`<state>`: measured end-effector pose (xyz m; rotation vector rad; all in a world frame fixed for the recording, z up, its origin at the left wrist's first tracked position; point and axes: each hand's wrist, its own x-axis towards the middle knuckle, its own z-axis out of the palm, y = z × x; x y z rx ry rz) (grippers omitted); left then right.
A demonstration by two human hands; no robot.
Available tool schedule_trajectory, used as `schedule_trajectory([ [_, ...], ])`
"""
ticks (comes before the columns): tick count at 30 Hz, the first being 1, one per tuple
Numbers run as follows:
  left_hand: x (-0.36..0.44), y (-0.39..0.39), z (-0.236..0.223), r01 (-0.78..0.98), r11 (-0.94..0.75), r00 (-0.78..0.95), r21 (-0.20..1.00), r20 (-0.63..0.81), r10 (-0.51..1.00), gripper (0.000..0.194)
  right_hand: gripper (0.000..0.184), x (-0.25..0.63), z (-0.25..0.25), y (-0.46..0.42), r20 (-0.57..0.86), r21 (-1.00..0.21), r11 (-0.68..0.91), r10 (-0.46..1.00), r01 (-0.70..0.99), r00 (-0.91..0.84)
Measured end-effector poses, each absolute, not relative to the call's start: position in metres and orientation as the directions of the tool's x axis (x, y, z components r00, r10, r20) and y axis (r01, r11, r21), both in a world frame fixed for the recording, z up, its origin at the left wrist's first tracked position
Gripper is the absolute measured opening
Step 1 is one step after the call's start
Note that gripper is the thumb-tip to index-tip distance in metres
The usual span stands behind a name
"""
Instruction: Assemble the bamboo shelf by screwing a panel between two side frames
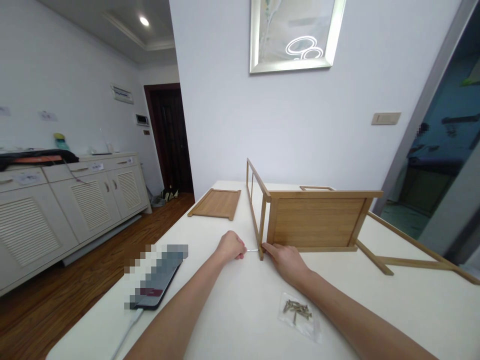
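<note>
Wooden frame [317, 222] stands mid-worktop [232, 320], between far and near edges. Left hand [231, 246], closed, grips thin metal tool [252, 250] at its lower left corner; right hand [287, 260], fingers bent, touches same corner from the right.

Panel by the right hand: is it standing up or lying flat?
Standing on edge: the panel shows its broad face, with its lower rail down at the table.

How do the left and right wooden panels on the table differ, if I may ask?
The left panel lies flat on the table; the right panel stands on edge. The left panel lies apart, while the right panel meets an open frame, the right hand at its lower corner. Both are brown wood.
</note>
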<state>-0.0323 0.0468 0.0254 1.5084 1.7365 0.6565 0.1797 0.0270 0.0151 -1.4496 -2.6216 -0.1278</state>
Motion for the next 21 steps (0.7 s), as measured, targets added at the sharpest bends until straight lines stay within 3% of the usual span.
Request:
schedule_trajectory([
  [5,-0.0326,0.0465,0.0241,0.697,0.141,-0.051,0.703,-0.147,0.988,0.016,0.042,0.1797,0.0138,0.0278,0.182,0.009,0.532,0.832,0.847,-0.524],
  [12,-0.0319,0.0423,0.0253,0.799,0.022,-0.046,0.600,0.025,0.999,0.016,0.041,0.1796,0.0132,0.0280,0.182,0.012,0.530,0.833,0.848,-0.523],
  [16,-0.0341,0.0422,0.0250,0.807,0.011,-0.033,0.590,0.026,0.999,0.023,0.041,0.1788,0.0148,0.0264,0.175,0.013,0.522,0.838,0.853,-0.516],
  [21,-0.0358,0.0408,0.0264,0.819,-0.013,-0.004,0.574,0.028,1.000,0.009,0.042,0.1775,0.0182,0.0238,0.155,0.018,0.513,0.847,0.858,-0.509],
])
